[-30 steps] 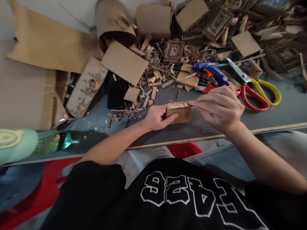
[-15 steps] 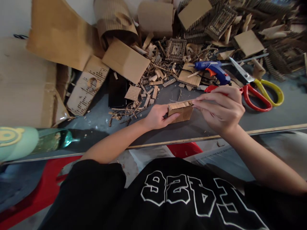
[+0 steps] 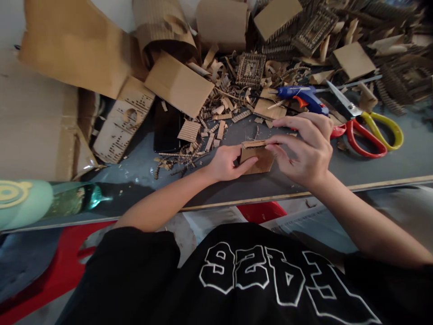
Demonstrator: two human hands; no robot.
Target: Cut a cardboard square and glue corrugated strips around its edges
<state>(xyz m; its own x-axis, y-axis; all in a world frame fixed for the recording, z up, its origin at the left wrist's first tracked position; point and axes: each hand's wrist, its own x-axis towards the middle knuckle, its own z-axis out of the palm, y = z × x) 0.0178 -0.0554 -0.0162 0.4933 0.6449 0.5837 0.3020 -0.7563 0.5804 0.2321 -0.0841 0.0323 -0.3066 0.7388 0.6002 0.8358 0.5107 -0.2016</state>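
Note:
Just above the table's front part I hold a small square cardboard piece [image 3: 259, 163] upright, with a folded or layered strip along its top edge. My left hand [image 3: 227, 163] grips its left side, thumb across the near face and fingers behind. At the top right corner of the piece, the thumb and a fingertip of my right hand [image 3: 302, 151] pinch the edge, while another finger is raised above it. Whether a separate thin strip sits in that pinch cannot be made out. Beyond my right hand lie a blue glue gun [image 3: 304, 97] and scissors [image 3: 361, 122] with red and yellow handles.
Cardboard scraps [image 3: 216, 122] litter the table behind my hands. A black phone [image 3: 166, 128] lies partly under a cardboard sheet [image 3: 179, 83]. Cardboard rolls [image 3: 221, 25] stand at the back. A green bottle [image 3: 25, 203] lies at the left, by the table's front edge [image 3: 382, 183].
My right hand has shifted slightly left along the top edge, and one finger has lifted away. The piece's near face now shows more, and its top strip looks flatter.

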